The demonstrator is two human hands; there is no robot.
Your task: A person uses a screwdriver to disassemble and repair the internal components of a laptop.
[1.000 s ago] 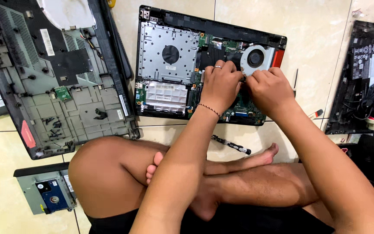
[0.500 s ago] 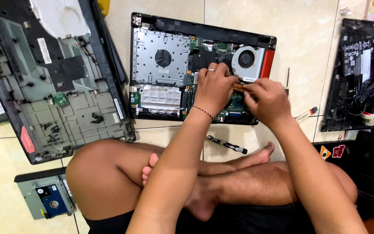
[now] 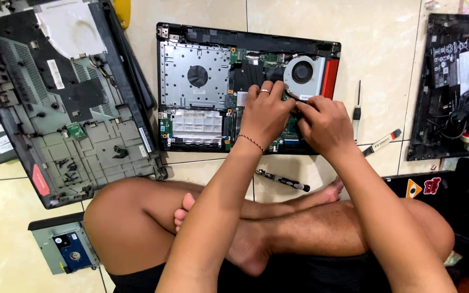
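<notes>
An opened black laptop (image 3: 202, 32) lies bottom-up on the tiled floor, its board, silver shield and round fan (image 3: 302, 73) exposed. My left hand (image 3: 267, 116), with a ring and a thin bracelet, rests bent-fingered on the board just left of the fan; what is under its fingertips is hidden. My right hand (image 3: 324, 125) is beside it, touching it. Its fingertips pinch a thin dark cable (image 3: 291, 95) at the fan's lower edge.
A removed grey-black bottom cover (image 3: 71, 135) lies to the left, with a hard drive in a bracket (image 3: 66, 252) below it. A small screwdriver (image 3: 357, 111) and a pry tool (image 3: 382, 142) lie right of the laptop. Another screwdriver (image 3: 283, 180) lies by my crossed legs, and another dark laptop (image 3: 451, 81) is far right.
Both hands stay at the same spot by the fan, with only small finger movements. The view has drifted slightly, so the laptop sits a little lower and more to the left.
</notes>
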